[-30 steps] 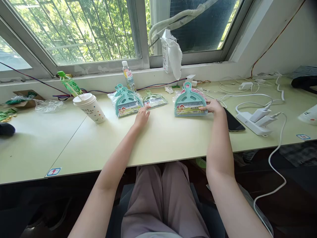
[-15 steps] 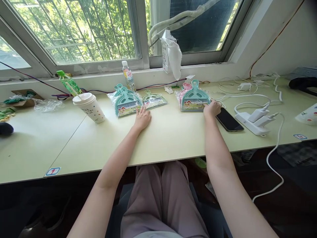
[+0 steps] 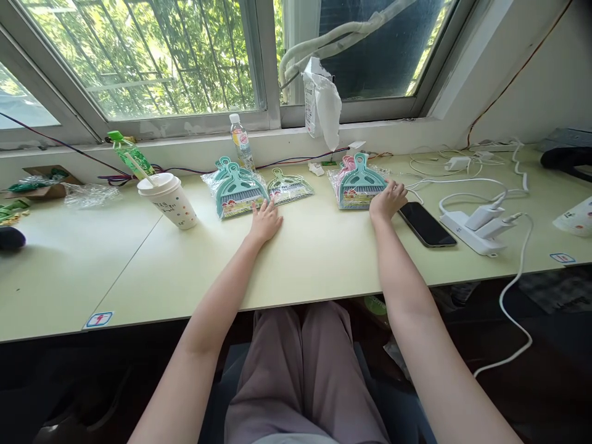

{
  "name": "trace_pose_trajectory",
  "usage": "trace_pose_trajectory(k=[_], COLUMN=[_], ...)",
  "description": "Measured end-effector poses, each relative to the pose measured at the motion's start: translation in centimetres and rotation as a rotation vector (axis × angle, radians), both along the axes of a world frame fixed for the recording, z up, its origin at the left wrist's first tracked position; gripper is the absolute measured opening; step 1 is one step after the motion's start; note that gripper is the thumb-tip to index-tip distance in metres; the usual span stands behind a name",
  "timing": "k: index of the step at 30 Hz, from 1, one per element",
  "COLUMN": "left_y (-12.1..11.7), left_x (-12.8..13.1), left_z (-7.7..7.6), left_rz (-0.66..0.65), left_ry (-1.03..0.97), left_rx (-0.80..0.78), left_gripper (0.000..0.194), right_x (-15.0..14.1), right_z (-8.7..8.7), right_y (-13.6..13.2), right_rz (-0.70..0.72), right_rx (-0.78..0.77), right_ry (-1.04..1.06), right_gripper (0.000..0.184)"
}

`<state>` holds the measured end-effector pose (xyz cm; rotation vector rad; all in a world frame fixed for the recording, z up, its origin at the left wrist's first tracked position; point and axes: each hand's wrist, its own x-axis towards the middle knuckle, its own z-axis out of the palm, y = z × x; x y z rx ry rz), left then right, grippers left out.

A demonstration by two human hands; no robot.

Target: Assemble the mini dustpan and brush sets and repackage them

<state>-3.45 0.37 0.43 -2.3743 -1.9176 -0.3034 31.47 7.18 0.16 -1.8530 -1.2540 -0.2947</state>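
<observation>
My left hand (image 3: 266, 222) lies on the table with its fingers spread, the fingertips at the lower edge of a green mini dustpan-and-brush set (image 3: 239, 192) in clear wrap. Just right of that set lies a flatter, pale green dustpan pack (image 3: 290, 187). My right hand (image 3: 389, 200) rests against the right edge of another wrapped green dustpan-and-brush set (image 3: 361, 185), its fingers loosely bent and apart. Behind this set a pink one (image 3: 346, 164) shows in part. The palm side of my right hand is hidden.
A black phone (image 3: 427, 224) and a white power strip (image 3: 472, 233) with plugs and cables lie at the right. A lidded paper cup (image 3: 169, 200), a green-capped bottle (image 3: 132, 154) and a clear bottle (image 3: 241, 143) stand at left and back. The table's front edge is near my lap.
My right hand has moved slightly left along the right-hand set, and the green set has shifted a little left and toward me. My left hand has stayed in place.
</observation>
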Motion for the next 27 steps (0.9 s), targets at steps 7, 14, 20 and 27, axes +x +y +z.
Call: trace_pose_trajectory(k=[7, 14, 20, 27], left_y=[-0.1, -0.4, -1.5, -1.4], left_x=[0.1, 1.3, 3.4, 2.8], left_z=[0.2, 0.8, 1.6, 2.8], left_rz=[-0.146, -0.311, -0.369, -0.026], left_ry=[-0.025, -0.215, -0.543, -1.131], left_rx=[0.066, 0.141, 0.275, 0.324], left_gripper=[0.045, 0.027, 0.023, 0.024], right_x=[-6.0, -12.9, -13.2, -12.1], right_z=[2.6, 0.8, 0.2, 2.0], right_y=[-1.7, -3.3, -2.9, -3.1], right_rz=[0.435, 0.94, 1.01, 0.824], right_rx=[0.227, -0.068, -0.066, 0.126], right_ry=[-0.252, -0.663, -0.569, -0.366], right_gripper=[0.049, 0.061, 0.04, 0.022])
